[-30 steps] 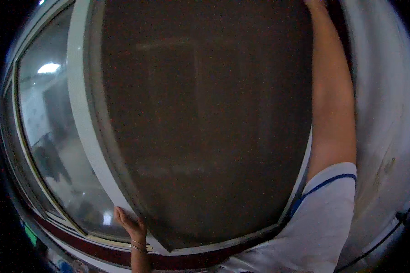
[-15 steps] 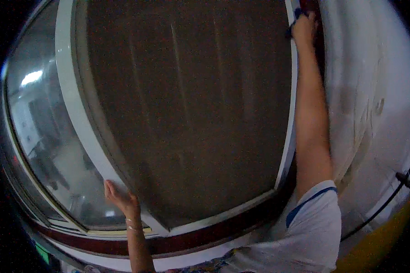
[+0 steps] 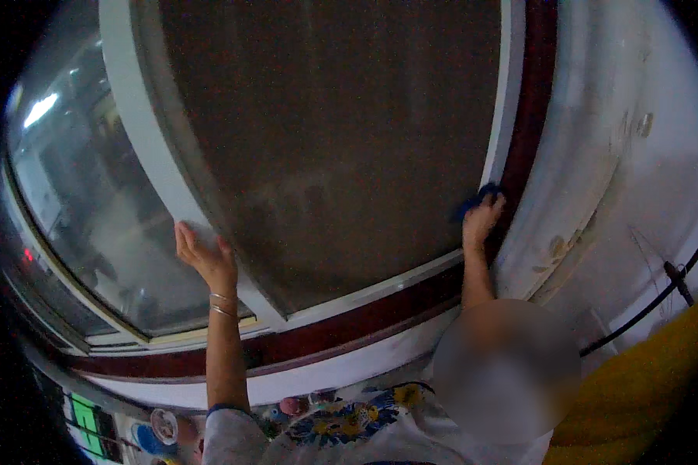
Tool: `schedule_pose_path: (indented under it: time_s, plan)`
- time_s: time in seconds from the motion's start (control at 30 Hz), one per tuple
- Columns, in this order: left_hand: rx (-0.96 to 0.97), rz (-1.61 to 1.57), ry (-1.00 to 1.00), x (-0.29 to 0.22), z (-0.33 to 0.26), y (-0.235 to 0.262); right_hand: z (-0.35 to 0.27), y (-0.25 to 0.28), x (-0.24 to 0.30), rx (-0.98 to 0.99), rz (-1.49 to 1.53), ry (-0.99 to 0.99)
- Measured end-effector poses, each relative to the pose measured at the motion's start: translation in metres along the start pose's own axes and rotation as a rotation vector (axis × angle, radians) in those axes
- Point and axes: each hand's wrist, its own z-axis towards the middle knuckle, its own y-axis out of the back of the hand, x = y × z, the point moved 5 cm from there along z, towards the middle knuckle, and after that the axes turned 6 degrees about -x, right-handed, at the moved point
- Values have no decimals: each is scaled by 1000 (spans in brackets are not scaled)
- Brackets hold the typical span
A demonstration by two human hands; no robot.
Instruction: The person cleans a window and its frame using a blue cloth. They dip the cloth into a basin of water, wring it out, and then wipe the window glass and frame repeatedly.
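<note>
A window with a white frame (image 3: 167,182) and a dark mesh screen (image 3: 349,139) fills the middle. My left hand (image 3: 209,256) grips the frame's left upright low down, fingers on the outer side and thumb towards the screen. Near the lower right corner of the screen, my right hand (image 3: 481,223) presses a dark blue cloth (image 3: 475,203) against the right upright. The cloth is bunched under my fingers, and part of it is hidden by them.
Left of the screen is a glass pane (image 3: 77,201) with a light reflected in it. A dark red surround (image 3: 539,85) borders the window. To the right are a stained white wall (image 3: 620,194), a black cable (image 3: 640,314) and yellow fabric (image 3: 636,380). Containers (image 3: 164,426) stand low left.
My right hand has travelled down the right upright with the blue cloth, from near the top to the lower corner. My left hand still grips the frame; the view has shifted.
</note>
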Motion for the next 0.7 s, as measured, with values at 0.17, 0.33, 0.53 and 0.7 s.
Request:
schedule_pose_path:
  time_s: [0.17, 0.33, 0.53, 0.7]
  plan:
    - [-9, -53, 26, 3, -1, 5, 6, 44, 54, -83, 306, 127]
    - [7, -45, 49, -5, 2, 0, 52, 8, 103, -188, 404, 63]
    - [37, -34, 36, -10, 5, 4, -15, 12, 180, -105, 571, 155]
    - [139, -65, 80, -11, 13, 19, -84, 32, 257, 39, 581, 444]
